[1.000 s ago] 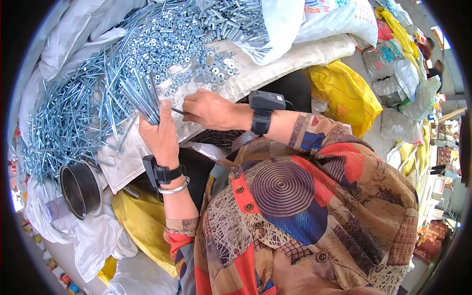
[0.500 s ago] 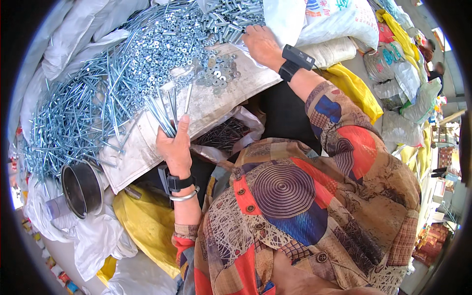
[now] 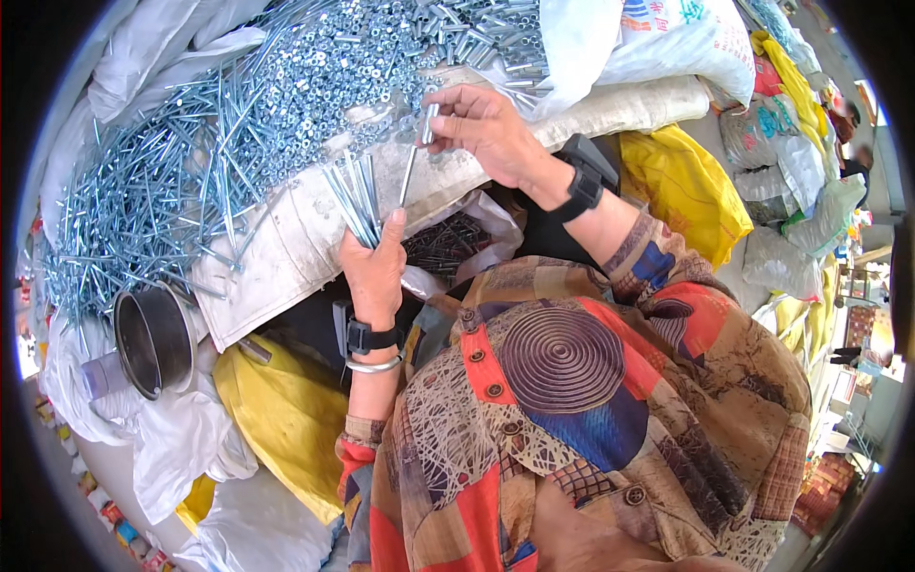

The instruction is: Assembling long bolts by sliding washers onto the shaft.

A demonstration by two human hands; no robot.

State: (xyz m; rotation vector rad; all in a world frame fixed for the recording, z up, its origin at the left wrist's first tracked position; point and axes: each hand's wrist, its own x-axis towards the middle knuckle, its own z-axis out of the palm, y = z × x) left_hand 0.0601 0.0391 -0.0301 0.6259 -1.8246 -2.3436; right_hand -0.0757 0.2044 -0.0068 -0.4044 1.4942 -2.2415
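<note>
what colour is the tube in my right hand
The tube in your right hand is silver, seen best in the head view.

Dark round tin near a yellow sack, bulging bags far right.

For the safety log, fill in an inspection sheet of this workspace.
Surface: stained whitish sheet, metal pieces heaped along its far side.
Things handled: several slim metal rods, held fanned; a short metal tube close to one rod's tip, contact unclear.
Clutter: loose rods at left, nuts in the middle, more tubes toward the right; dark round pan near the left corner.
Hands: left hand grips the rods; right hand pinches the tube.
Cables: nothing seen.
Surroundings: yellow sack and filled bags at right.
</note>
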